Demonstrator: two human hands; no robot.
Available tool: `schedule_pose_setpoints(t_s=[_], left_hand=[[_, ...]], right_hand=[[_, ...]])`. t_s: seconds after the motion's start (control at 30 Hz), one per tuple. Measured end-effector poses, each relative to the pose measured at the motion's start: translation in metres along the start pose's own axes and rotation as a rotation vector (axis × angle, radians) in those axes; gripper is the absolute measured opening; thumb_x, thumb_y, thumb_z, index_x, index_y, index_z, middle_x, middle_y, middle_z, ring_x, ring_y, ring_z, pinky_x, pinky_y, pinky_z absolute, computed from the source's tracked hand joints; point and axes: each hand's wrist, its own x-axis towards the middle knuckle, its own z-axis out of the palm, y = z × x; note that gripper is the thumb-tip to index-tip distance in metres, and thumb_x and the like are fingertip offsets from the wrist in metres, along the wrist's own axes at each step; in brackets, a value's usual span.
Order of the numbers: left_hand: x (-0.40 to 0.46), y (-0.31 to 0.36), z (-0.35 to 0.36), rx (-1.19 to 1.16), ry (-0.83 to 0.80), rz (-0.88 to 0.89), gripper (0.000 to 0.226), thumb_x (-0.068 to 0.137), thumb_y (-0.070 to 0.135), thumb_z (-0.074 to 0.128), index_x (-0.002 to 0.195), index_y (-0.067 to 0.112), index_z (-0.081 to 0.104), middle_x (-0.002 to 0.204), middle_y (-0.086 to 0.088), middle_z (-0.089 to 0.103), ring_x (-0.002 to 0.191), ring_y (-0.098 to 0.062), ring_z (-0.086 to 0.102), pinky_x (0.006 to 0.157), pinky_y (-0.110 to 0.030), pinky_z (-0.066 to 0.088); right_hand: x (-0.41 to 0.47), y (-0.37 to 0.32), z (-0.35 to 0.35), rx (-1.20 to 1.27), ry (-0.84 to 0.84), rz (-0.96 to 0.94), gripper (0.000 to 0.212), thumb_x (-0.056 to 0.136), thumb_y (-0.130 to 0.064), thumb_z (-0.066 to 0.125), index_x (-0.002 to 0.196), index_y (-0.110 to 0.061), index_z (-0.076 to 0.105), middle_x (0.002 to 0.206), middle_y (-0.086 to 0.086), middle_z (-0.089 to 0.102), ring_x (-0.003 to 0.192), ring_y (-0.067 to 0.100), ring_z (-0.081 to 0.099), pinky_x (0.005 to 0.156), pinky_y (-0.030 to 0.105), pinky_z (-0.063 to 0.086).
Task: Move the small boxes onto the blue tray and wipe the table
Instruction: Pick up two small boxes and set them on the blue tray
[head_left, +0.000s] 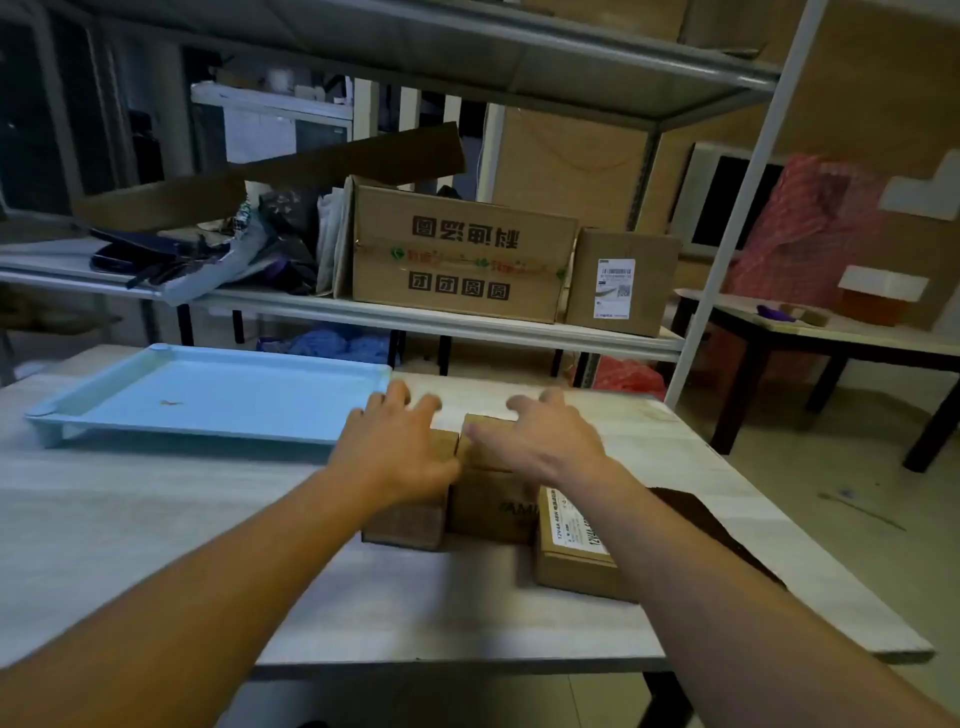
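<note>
Three small cardboard boxes sit side by side on the pale wooden table (156, 519). My left hand (397, 449) hovers over the left box (405, 525) with fingers spread. My right hand (540, 441) is over the middle box (491, 506), fingers apart; whether either hand touches its box I cannot tell. The third box (569, 545), with a white label, lies under my right forearm. The light blue tray (208, 395) lies at the table's back left and holds only a small brown speck.
A dark brown patch (711, 525) lies on the table's right side. Behind the table a metal shelf (415, 317) carries large cardboard boxes (462, 254) and bags. A second table (831, 332) stands at the right. The table's front edge is near me.
</note>
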Motion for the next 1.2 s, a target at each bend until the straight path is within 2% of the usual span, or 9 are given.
schedule_pose_setpoints(t_s=[0.13,0.23,0.4,0.53,0.67,0.77,0.87,0.97,1.2], left_hand=[[-0.022,-0.011,0.026,-0.007,-0.164,-0.086,0.080,0.063,0.073,0.052,0.132,0.033,0.049,0.132,-0.011,0.042,0.120,-0.036,0.046,0.096,-0.050,0.045],[-0.026,-0.013,0.043,-0.048,-0.146,-0.123,0.086,0.061,0.079,0.057,0.134,0.037,0.040,0.140,-0.010,0.033,0.124,-0.038,0.045,0.098,-0.052,0.046],[-0.032,-0.011,0.061,-0.065,-0.036,-0.154,0.075,0.067,0.073,0.063,0.128,0.037,0.038,0.142,-0.016,0.026,0.117,-0.041,0.047,0.091,-0.049,0.052],[-0.032,-0.010,0.062,-0.107,-0.041,-0.181,0.071,0.071,0.070,0.065,0.129,0.040,0.038,0.137,-0.016,0.031,0.118,-0.040,0.047,0.087,-0.044,0.052],[-0.032,-0.020,0.057,-0.247,-0.003,-0.231,0.080,0.068,0.071,0.069,0.137,0.045,0.039,0.135,-0.010,0.034,0.114,-0.033,0.053,0.087,-0.039,0.052],[-0.029,-0.043,0.044,-0.570,0.082,-0.296,0.081,0.066,0.068,0.075,0.137,0.052,0.040,0.127,-0.004,0.039,0.103,-0.026,0.055,0.084,-0.036,0.055],[-0.032,-0.063,0.022,-1.218,0.125,-0.439,0.074,0.063,0.067,0.080,0.128,0.042,0.057,0.132,-0.006,0.058,0.110,-0.027,0.063,0.086,-0.047,0.060],[-0.034,-0.071,0.006,-1.830,0.079,-0.516,0.054,0.083,0.054,0.070,0.131,0.032,0.062,0.128,-0.008,0.068,0.116,-0.033,0.065,0.091,-0.056,0.057],[-0.032,-0.097,0.002,-1.998,0.078,-0.545,0.051,0.089,0.055,0.061,0.132,0.027,0.066,0.130,-0.014,0.069,0.120,-0.039,0.064,0.086,-0.053,0.058]], right_hand=[[-0.004,-0.014,0.020,0.006,-0.158,0.151,0.102,0.075,-0.091,0.044,0.148,-0.020,0.054,0.157,0.018,0.042,0.136,0.040,0.050,0.111,0.048,0.043],[-0.002,-0.016,0.040,-0.011,-0.070,0.154,0.092,0.076,-0.087,0.050,0.139,-0.020,0.060,0.146,0.017,0.052,0.130,0.038,0.054,0.107,0.047,0.047],[-0.006,-0.013,0.054,-0.043,-0.008,0.153,0.081,0.083,-0.080,0.053,0.142,-0.024,0.054,0.145,0.018,0.047,0.129,0.041,0.051,0.107,0.047,0.043],[-0.007,-0.009,0.056,-0.024,0.037,0.120,0.071,0.084,-0.074,0.055,0.131,-0.021,0.060,0.138,0.019,0.052,0.124,0.040,0.054,0.102,0.045,0.046],[-0.006,-0.009,0.046,0.043,0.099,0.138,0.069,0.072,-0.075,0.062,0.111,-0.019,0.069,0.112,0.009,0.069,0.101,0.031,0.064,0.071,0.036,0.049],[0.004,0.003,0.026,0.384,0.091,0.246,0.064,0.069,-0.075,0.061,0.101,-0.020,0.069,0.098,0.005,0.070,0.086,0.024,0.065,0.067,0.034,0.051],[0.014,0.020,0.007,1.050,-0.030,0.358,0.057,0.074,-0.064,0.060,0.107,-0.018,0.068,0.111,0.014,0.071,0.101,0.033,0.066,0.090,0.055,0.058],[0.018,0.029,0.003,1.541,-0.132,0.437,0.049,0.078,-0.051,0.058,0.109,-0.015,0.069,0.115,0.018,0.070,0.109,0.043,0.065,0.089,0.066,0.054],[0.027,0.019,0.019,1.710,-0.181,0.488,0.051,0.075,-0.051,0.061,0.107,-0.012,0.071,0.114,0.020,0.071,0.107,0.047,0.068,0.084,0.065,0.057]])
